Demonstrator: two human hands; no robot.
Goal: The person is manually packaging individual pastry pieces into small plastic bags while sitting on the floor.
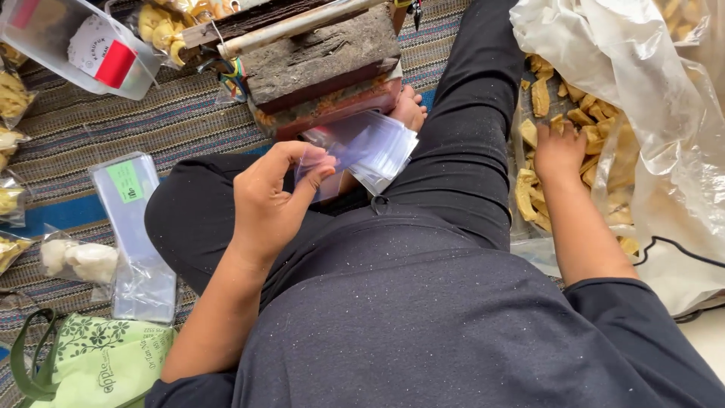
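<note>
Two hands are busy now: your left hand (268, 198) pinches a thin stack of small clear plastic bags (362, 147) over your lap, and your right hand (559, 151) is curled down into the pile of yellow fried chips (563, 121) inside the big transparent plastic sack (664, 113) at your right. I judge you are at the filling step. Opening one bag asks for a careful thumb.

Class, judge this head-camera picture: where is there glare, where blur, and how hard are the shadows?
Head view: soft, even daylight with faint shadows; glare whitens the crinkled clear plastic bag of yellow chips; the clear thin sleeves in the left hand look smeared; the right hand is sharp.
</note>
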